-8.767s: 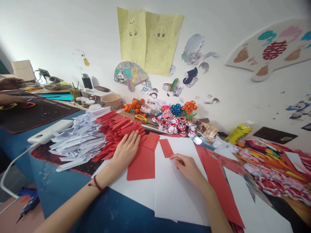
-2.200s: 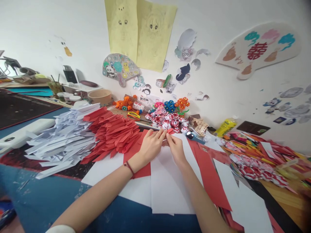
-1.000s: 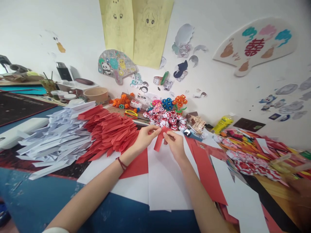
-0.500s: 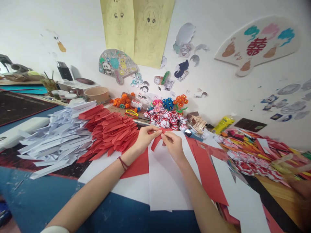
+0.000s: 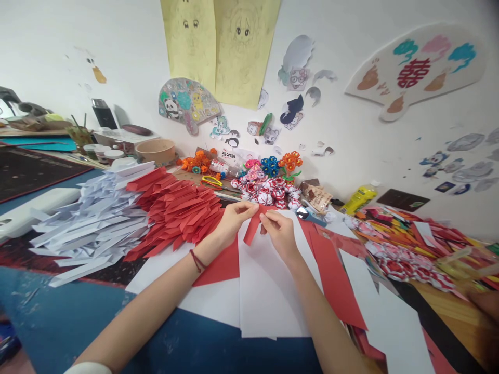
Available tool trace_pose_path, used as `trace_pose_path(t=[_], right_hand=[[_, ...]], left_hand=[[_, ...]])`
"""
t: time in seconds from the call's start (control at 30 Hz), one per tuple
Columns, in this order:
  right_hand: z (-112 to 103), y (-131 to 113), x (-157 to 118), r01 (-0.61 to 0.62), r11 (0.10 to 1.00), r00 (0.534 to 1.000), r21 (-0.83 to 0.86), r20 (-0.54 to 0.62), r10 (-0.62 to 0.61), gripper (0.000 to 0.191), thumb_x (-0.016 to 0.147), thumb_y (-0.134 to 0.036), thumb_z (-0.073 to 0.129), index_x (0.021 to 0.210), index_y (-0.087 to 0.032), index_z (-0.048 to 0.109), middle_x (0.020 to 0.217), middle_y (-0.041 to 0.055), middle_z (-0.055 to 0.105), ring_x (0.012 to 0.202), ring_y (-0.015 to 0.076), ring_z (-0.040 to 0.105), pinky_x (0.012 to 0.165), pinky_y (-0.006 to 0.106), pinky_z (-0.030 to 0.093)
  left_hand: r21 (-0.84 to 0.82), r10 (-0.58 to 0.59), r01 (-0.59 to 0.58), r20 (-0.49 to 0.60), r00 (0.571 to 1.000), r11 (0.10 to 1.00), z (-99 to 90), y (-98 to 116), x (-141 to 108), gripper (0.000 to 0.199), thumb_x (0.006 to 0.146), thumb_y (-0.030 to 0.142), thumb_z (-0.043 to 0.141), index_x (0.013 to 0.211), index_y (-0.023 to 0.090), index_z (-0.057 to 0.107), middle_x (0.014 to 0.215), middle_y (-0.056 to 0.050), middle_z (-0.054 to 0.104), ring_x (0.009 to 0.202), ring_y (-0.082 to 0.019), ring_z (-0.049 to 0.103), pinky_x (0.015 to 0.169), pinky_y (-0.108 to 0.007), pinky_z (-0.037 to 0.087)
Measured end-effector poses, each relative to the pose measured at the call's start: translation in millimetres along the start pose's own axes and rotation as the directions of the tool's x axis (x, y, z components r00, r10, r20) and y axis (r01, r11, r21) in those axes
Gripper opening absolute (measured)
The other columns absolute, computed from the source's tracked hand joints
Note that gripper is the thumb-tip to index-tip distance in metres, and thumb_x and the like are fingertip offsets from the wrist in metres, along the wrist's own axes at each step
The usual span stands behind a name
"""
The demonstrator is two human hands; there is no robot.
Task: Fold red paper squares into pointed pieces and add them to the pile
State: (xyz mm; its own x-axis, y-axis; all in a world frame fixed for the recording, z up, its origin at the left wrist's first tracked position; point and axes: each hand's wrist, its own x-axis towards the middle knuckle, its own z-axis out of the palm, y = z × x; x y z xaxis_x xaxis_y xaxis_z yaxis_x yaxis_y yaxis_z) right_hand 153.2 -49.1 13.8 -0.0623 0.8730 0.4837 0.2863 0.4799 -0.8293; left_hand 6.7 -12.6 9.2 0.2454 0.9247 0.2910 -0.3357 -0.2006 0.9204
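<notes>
Between my two hands is a red paper strip point(image 5: 253, 231), its lower end hanging free over a white sheet of paper point(image 5: 268, 291). My left hand point(image 5: 236, 217) pinches the strip near its upper end with thumb and fingertips. On the other side, the fingers of my right hand point(image 5: 278, 228) are closed on the same strip. A large pile of folded red strips point(image 5: 175, 213) lies just left of my left hand. Beyond it spreads a pile of folded white strips point(image 5: 101, 218). Red and white paper balls point(image 5: 268, 193) sit right behind my hands.
A blue watch-like object point(image 5: 310, 215), a yellow bottle point(image 5: 360, 197) and colourful strips point(image 5: 413, 228) lie to the right. Red sheets point(image 5: 337, 280) and white sheets overlap on the blue table point(image 5: 195, 343). Scissors point(image 5: 211, 181) rest behind. Another person's hand point(image 5: 485, 301) shows at the right edge.
The red strip has turned slightly, showing a wider face below my fingers. My fingers have shifted a little on it; the piles look the same.
</notes>
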Motion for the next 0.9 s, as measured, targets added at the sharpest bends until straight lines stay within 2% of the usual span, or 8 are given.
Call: trace_pose_path(t=[0.23,0.57,0.73,0.9], right_hand=[[1.5,-1.4,-0.9,0.02,0.999,1.0,-0.044,-0.014,-0.02,0.043,0.089,-0.044,0.052,0.054,-0.02,0.055,0.059,0.0009,0.051,0.058,0.015,0.05,0.059,0.028,0.038],[4.2,-1.6,-1.2,0.06,0.996,0.998,-0.064,-0.015,-0.061,0.043,0.09,-0.04,0.053,0.053,-0.018,0.053,0.059,-0.0004,0.048,0.057,0.0125,0.048,0.056,0.025,0.037],[6.5,1.1,-0.5,0.03,0.999,1.0,-0.025,-0.001,-0.03,0.041,0.089,-0.041,0.054,0.054,-0.018,0.052,0.06,-0.0007,0.048,0.056,0.0121,0.05,0.054,0.025,0.039],[7.3,2.6,0.5,-0.04,0.999,0.999,0.035,-0.016,0.041,0.036,0.084,-0.045,0.059,0.061,-0.018,0.056,0.058,-0.0011,0.052,0.052,0.0122,0.051,0.052,0.025,0.041]], left_hand=[[-0.038,-0.036,0.034,-0.041,0.999,0.999,3.7,-1.6,-2.1,0.028,0.073,0.042,0.072,0.072,0.014,0.065,0.074,-0.001,0.063,0.072,-0.012,0.057,0.073,-0.025,0.045],[-0.041,0.022,-0.026,-0.093,0.995,0.999,9.2,-2.8,-4.6,0.029,0.074,0.041,0.071,0.07,0.013,0.064,0.073,-0.003,0.064,0.071,-0.012,0.056,0.071,-0.025,0.045],[0.068,0.059,-0.049,-0.14,0.988,0.996,9.4,-5.3,-4.8,0.032,0.077,0.044,0.067,0.069,0.014,0.063,0.071,-0.002,0.064,0.067,-0.012,0.056,0.064,-0.024,0.044],[0.312,0.169,-0.109,-0.173,0.97,0.944,4.9,-7.3,-3.0,0.033,0.078,0.046,0.064,0.07,0.014,0.066,0.07,-0.003,0.065,0.066,-0.012,0.054,0.061,-0.024,0.041]])
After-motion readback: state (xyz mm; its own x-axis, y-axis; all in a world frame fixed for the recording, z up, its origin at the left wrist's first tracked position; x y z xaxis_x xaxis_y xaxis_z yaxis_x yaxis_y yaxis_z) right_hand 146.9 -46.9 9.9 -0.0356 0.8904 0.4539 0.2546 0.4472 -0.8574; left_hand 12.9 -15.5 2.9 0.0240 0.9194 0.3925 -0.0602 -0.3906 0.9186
